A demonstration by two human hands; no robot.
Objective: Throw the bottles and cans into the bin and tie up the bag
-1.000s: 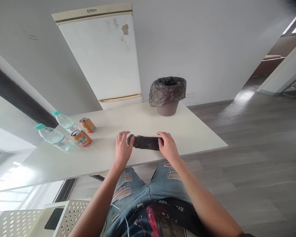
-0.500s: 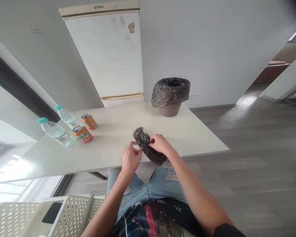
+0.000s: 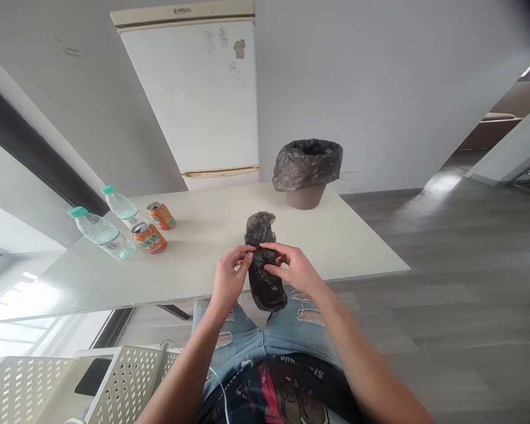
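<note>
A crumpled black plastic bag [image 3: 265,288] hangs between my hands at the table's front edge, its upper end over the tabletop and its lower end over my lap. My left hand [image 3: 230,272] pinches its left side near the middle with thumb and forefinger. From the right, my right hand [image 3: 294,268] grips the same stretch of the bag, fingertips close to those of the left. Beyond, on the white table [image 3: 212,229], stands a brown bin [image 3: 306,198] with a black liner [image 3: 307,168] folded over its rim.
On the table's left lie two clear bottles [image 3: 101,234] with green caps and two orange cans [image 3: 150,238]. Behind the table stands a white fridge [image 3: 198,100]. A perforated plastic basket [image 3: 126,377] holding a dark flat object [image 3: 93,377] is at lower left.
The bag has turned from slanting to nearly upright and looks longer. My left hand has moved onto it and now pinches it; my right hand has shifted slightly.
</note>
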